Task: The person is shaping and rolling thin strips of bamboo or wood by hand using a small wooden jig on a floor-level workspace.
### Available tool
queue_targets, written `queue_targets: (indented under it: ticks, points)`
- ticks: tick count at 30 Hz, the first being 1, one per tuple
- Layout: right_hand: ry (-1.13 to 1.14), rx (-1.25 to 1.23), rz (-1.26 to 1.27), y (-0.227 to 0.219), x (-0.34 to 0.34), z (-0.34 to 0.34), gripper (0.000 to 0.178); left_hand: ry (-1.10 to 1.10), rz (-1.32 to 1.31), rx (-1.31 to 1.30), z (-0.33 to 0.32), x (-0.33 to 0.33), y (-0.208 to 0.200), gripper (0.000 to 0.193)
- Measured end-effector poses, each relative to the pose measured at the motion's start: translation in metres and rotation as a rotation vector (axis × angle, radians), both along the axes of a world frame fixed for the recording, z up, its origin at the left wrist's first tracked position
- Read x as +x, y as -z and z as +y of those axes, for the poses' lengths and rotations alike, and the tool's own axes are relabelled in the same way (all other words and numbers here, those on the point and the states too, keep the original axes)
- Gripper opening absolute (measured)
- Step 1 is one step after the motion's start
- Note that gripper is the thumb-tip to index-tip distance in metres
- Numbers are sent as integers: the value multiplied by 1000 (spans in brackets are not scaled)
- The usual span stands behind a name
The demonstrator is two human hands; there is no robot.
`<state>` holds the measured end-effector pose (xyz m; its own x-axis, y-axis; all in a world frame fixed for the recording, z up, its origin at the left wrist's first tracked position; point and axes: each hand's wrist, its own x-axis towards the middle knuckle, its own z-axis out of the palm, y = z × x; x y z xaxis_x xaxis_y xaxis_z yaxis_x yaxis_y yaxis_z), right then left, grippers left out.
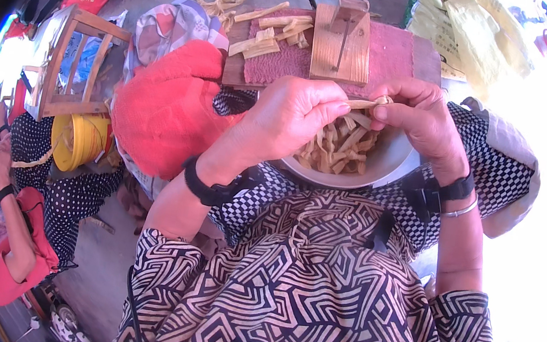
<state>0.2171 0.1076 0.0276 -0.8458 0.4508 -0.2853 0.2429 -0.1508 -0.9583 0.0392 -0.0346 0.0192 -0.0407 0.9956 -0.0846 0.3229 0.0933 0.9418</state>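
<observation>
A pale tan, flat strip [362, 104] stretches between my two hands above a bowl; its material is hard to tell. My left hand [289, 113] is closed, pinching one end between thumb and fingers. The thumb and fingers of my right hand [419, 118] grip the other end, where the strip looks looped or knotted. In my lap sits a light-coloured bowl [398, 163], partly covered by the hands. Short, twisted tan pieces [339, 151] lie heaped in it.
Beyond the bowl, a board with pink cloth [390, 50] bears a wooden block [326, 55] and loose strips [260, 45]. Red cloth [163, 105] lies at left, near a wooden stool [94, 70] and yellow bucket [71, 151]. Another person [13, 231] sits far left. Sacks [458, 25] stand far right.
</observation>
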Motion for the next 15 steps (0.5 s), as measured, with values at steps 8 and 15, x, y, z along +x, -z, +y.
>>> queue_targets:
  ticks: [8,15]
  points:
    - [365,147,41,32,-27,5,15,-245,-138,-77,40,-38,35,15]
    - [283,584,-36,59,-38,13,15,-296,-44,-145,54,-43,59,15]
